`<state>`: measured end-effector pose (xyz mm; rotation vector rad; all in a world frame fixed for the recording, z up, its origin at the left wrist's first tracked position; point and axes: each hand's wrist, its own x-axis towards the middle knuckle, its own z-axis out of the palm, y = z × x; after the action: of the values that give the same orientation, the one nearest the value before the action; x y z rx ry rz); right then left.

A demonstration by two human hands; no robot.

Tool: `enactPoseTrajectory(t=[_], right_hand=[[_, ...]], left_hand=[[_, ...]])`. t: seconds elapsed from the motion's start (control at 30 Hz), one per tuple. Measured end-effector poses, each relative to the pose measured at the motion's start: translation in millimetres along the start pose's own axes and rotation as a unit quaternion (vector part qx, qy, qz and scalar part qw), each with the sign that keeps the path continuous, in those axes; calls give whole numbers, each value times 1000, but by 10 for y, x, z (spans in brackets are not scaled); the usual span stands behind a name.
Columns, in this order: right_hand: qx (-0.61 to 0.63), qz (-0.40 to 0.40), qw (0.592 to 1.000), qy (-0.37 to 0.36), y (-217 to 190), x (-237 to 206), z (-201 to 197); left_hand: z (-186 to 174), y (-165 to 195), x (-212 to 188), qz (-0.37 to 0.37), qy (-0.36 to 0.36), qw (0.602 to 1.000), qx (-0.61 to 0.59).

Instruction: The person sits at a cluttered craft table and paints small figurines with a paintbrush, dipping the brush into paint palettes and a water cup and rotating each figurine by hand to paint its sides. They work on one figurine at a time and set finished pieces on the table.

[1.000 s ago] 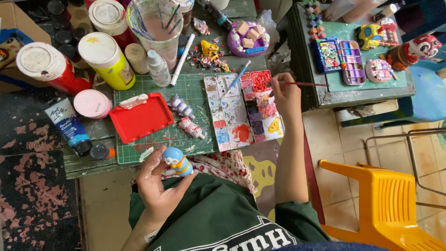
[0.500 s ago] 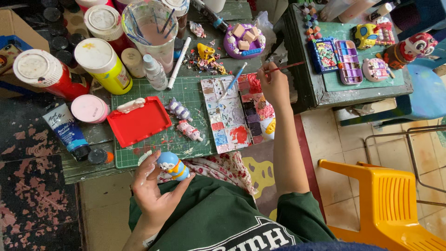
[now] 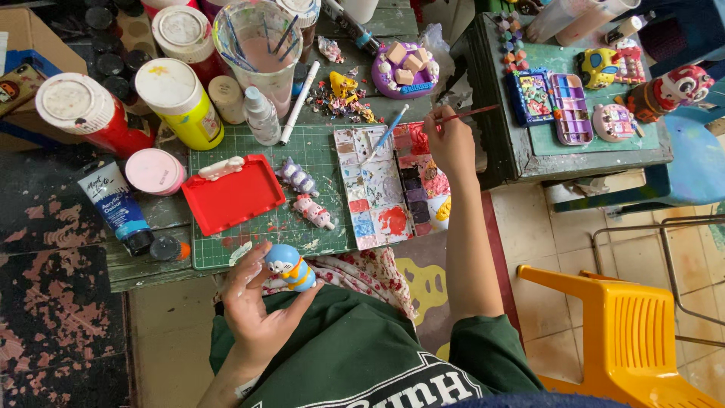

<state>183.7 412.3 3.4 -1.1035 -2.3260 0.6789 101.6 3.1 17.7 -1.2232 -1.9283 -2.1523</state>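
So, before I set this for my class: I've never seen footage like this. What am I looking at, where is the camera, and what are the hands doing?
There is no machine here, only a person painting small figures. The single picture comes from a camera worn on that person's head, looking down, so you see their own arms and green shirt at the bottom.

The left hand holds a small blue figurine with yellow on it, above the lap. The right hand holds a thin red-handled brush over a paint palette of smeared colours.

On the green cutting mat lie a red tray and two small unpainted-looking figures. Behind stand paint bottles, a water cup with brushes and a blue paint tube. A yellow plastic chair stands to the right.
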Motion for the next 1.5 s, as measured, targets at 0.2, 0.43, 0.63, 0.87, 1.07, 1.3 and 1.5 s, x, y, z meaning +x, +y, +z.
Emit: enactPoseTrajectory(t=[0.2,0.43,0.63,0.87,1.07,1.3,1.5], right_hand=[[-33,24,999,-18,20,4,-3],[299,-30,953,21,-532,-435,-360],[599,-59,794,-84,-1146,-1699,-188],[479,-104,871,-42,-1505,-1054,-191],[442,-105,888,-74,-1686,709,-146],[-50,-299,952,-47,-2598,929,820],[6,-353,934,-52,-2533,1037,629]], left_hand=[[12,7,23,-11,-13,1000,11],[51,33,51,9,-9,1000,0],[108,56,50,2,-21,999,-24],[67,21,24,11,0,1000,-28],[76,-20,22,6,43,999,-3],[-85,46,23,32,66,997,32],[-109,50,10,26,85,996,22]])
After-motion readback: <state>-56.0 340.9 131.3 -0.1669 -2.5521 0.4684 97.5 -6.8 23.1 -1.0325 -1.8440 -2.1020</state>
